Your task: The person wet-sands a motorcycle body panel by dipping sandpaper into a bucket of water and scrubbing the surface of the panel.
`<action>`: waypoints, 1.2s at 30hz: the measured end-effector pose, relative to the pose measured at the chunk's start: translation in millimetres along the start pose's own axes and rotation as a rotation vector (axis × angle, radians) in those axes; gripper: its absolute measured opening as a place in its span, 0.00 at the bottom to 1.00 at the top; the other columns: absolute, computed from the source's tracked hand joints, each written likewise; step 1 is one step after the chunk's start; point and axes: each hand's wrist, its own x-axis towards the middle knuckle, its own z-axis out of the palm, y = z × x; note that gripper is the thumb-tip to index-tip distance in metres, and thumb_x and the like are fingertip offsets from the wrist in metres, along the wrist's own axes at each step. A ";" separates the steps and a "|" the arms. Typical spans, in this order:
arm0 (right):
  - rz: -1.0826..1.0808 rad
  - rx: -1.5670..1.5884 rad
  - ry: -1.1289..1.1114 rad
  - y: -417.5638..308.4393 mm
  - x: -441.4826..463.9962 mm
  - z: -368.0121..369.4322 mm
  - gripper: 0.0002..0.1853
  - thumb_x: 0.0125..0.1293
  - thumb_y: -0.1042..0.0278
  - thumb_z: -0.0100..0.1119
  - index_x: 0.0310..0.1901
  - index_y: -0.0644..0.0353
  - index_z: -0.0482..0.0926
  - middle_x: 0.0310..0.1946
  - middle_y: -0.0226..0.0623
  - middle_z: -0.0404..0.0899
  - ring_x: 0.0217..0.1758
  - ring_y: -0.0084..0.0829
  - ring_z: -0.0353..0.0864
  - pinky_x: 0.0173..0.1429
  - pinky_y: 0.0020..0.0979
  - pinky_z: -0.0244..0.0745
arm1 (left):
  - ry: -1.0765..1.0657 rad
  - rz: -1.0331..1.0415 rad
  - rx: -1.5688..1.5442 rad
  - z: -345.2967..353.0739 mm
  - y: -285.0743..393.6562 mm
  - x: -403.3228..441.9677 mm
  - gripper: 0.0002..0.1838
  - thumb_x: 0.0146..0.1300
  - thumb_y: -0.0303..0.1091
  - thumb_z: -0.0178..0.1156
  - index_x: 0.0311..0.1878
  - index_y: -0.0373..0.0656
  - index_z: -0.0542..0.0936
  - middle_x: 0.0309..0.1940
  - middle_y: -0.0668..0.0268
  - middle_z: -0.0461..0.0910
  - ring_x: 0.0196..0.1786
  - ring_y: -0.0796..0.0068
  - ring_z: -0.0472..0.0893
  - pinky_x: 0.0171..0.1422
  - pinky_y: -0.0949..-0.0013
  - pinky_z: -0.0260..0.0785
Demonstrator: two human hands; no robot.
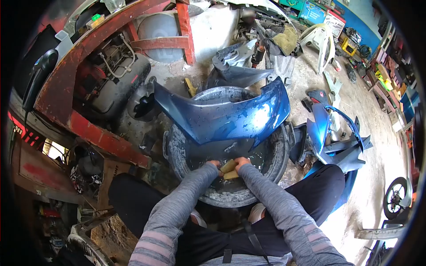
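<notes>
Well, at the far left the red frame (106, 138) stands around a tank (123, 77), apart from the tub (174, 155); a long piece tipped off on that side could strike the frame and get scratched. The panel (217, 119), blue and wet, lies across the far part of the tub, its narrow left end reaching past the rim. What bears it underneath is hidden, and no hand steadies it, so a knock could make it slide or tip into the murky water (204, 152).

Next, the left hand (214, 164) is low in the tub with its fingers bent against the near side of the sponge (229, 167). Whether that is one folded piece or two, I cannot tell. The right hand (242, 162) grips its other edge, so the two hands stand close, with the sponge between them over the water. Being wet, it could slip loose; grit in that cloudy water, if there is any, could get into it and mark the paint. Both sleeves (195, 184) reach over the near rim and could get soaked.

Further right, blue parts (320, 122) lie on the floor near the tub and the right knee, where a shifting leg could scuff them.
</notes>
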 end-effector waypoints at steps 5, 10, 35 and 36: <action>0.227 -0.271 -0.019 -2.7 14.1 -14.0 0.15 0.51 0.68 0.60 0.43 0.48 0.84 0.43 0.44 0.81 0.49 0.44 0.79 0.57 0.37 0.73 | 0.018 -0.100 -0.024 2.1 9.6 7.0 0.38 0.40 0.46 0.72 0.58 0.47 0.71 0.53 0.57 0.76 0.54 0.58 0.76 0.61 0.63 0.67; 0.183 0.030 -0.070 -15.7 23.3 -14.4 0.13 0.53 0.70 0.58 0.42 0.52 0.83 0.42 0.44 0.81 0.47 0.43 0.81 0.53 0.36 0.75 | 0.159 -0.130 -0.447 -13.9 10.3 3.3 0.47 0.42 0.37 0.74 0.67 0.46 0.60 0.58 0.58 0.72 0.58 0.62 0.73 0.64 0.63 0.64; -0.531 0.125 0.777 -76.1 -0.3 -233.5 0.18 0.47 0.76 0.56 0.43 0.56 0.79 0.37 0.42 0.76 0.40 0.42 0.78 0.46 0.37 0.73 | 0.505 0.126 -2.287 -96.1 64.9 -26.1 0.22 0.54 0.32 0.68 0.50 0.44 0.69 0.53 0.62 0.67 0.54 0.70 0.68 0.49 0.61 0.70; -0.523 0.064 0.811 -69.1 4.1 -230.6 0.17 0.48 0.77 0.55 0.43 0.56 0.80 0.38 0.42 0.76 0.41 0.41 0.77 0.46 0.37 0.73 | 0.436 0.175 -2.250 -89.6 70.4 -22.4 0.20 0.55 0.31 0.67 0.48 0.43 0.69 0.53 0.61 0.67 0.53 0.71 0.69 0.47 0.62 0.70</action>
